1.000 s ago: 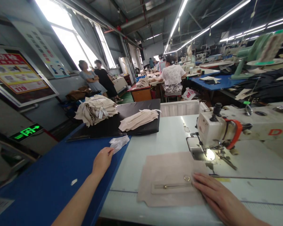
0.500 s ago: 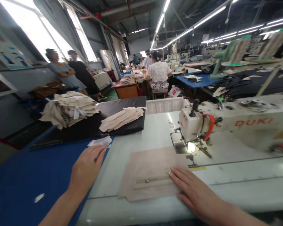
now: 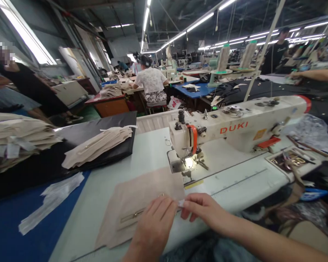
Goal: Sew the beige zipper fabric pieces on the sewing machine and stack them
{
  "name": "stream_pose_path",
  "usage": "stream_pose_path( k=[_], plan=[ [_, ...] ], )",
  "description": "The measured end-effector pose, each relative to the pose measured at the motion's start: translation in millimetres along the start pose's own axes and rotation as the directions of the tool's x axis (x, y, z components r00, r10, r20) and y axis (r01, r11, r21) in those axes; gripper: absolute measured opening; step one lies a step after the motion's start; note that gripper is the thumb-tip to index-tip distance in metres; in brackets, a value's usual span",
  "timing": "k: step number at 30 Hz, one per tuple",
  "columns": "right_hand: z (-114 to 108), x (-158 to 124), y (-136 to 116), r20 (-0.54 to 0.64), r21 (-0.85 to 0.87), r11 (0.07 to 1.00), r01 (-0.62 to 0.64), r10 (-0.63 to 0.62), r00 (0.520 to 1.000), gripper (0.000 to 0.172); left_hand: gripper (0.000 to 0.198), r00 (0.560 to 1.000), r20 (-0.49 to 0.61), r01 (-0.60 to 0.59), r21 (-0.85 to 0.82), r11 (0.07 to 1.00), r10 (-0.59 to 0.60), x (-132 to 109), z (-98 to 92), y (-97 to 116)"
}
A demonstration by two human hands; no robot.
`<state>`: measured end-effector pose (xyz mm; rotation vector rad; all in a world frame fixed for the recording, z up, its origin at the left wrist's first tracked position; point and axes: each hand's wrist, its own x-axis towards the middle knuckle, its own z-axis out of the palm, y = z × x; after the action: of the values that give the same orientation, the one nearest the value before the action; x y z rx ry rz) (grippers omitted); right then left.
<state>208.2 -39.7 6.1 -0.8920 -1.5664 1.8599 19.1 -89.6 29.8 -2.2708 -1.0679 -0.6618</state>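
Note:
A beige fabric piece [image 3: 125, 198] with a metal zip lies flat on the pale sewing table [image 3: 235, 182], just in front of the white DUKI sewing machine [image 3: 235, 125]. My left hand [image 3: 153, 227] rests on the fabric's right part, fingers together, their tips on a small white label [image 3: 180, 203]. My right hand [image 3: 203, 211] comes in from the right and pinches the same label between thumb and fingers at the fabric's edge. The lit needle area [image 3: 188, 163] is a short way beyond both hands.
Loose white labels [image 3: 51, 200] lie on the blue surface at left. Stacks of beige pieces [image 3: 98, 145] sit on a black sheet, with a taller stack [image 3: 13, 140] at far left. A tray of small tools [image 3: 292, 160] is at right. Other people work at tables behind.
My left hand left the white labels on the blue surface and moved right onto the fabric. My right hand lifted off the fabric into a pinch. The view swung right.

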Motion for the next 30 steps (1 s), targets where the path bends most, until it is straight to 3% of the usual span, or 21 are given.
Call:
stream_pose_path(
  k=[5,11,17,21,24,25,27,28,30],
  plan=[
    [4,10,1,-0.003,0.236,0.963,-0.131,0.136,0.991,0.052,0.036,0.999,-0.02,-0.025,0.004,1.0,0.025,1,5.6,1],
    [5,11,-8,-0.033,0.291,0.945,-0.146,0.162,0.986,0.05,0.031,0.999,0.019,-0.033,0.017,0.999,0.032,3,4.0,-1],
    [6,17,-11,-0.004,0.305,0.939,-0.159,0.168,0.986,0.053,0.031,0.999,-0.033,-0.044,-0.046,0.998,0.043,8,6.7,-6],
    [1,25,-5,-0.025,0.121,0.989,-0.083,0.087,0.996,0.049,0.034,0.997,-0.033,-0.073,-0.065,0.995,0.071,10,14.7,-21],
    [-4,21,0,-0.13,-0.173,0.982,0.074,-0.097,0.987,0.032,0.032,0.999,0.014,-0.029,-0.079,0.996,0.031,6,28.4,-34],
    [-5,17,2,-0.141,-0.329,0.931,0.157,-0.213,0.967,0.026,0.031,0.999,0.03,-0.011,-0.089,0.996,0.013,4,34.1,-37],
    [-7,8,8,0.012,-0.651,0.676,0.345,-0.445,0.896,0.025,0.031,0.998,0.068,0.027,-0.12,0.992,-0.019,0,45.5,-40],
    [-7,4,11,0.14,-0.741,0.523,0.421,-0.493,0.859,0.029,0.032,0.996,0.085,0.049,-0.14,0.989,-0.037,-2,50.7,-41],
    [-8,-2,16,0.333,-0.792,0.333,0.511,-0.467,0.819,0.038,0.031,0.991,0.104,0.1,-0.173,0.98,-0.083,-3,59.0,-42]
  ],
)
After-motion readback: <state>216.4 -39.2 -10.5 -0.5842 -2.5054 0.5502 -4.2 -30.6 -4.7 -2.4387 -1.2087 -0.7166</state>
